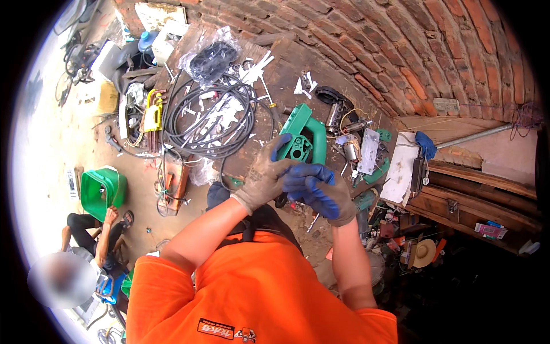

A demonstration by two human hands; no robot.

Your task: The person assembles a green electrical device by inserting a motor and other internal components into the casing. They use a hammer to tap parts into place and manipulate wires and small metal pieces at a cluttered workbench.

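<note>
A green power tool housing (298, 146) with a loop handle rests at the bench's front edge, its inner ribs and round openings showing. My left hand (264, 175), in a grey and blue work glove, grips its near left side, blue fingertips against the green shell. Close beside it, my right hand (322, 194) in a matching glove has its fingers bent together, the blue palm side showing. These fingers overlap the left hand's at the housing's lower end. Whatever they pinch, if anything, is hidden.
Coiled black cable (215, 117) and white scraps lie left on the wooden bench (281, 69). Motor parts (350, 150) and a metal plate (369, 146) sit right. A brick wall (401, 51) rises behind. Lower left, another person sits by a green bucket (103, 192).
</note>
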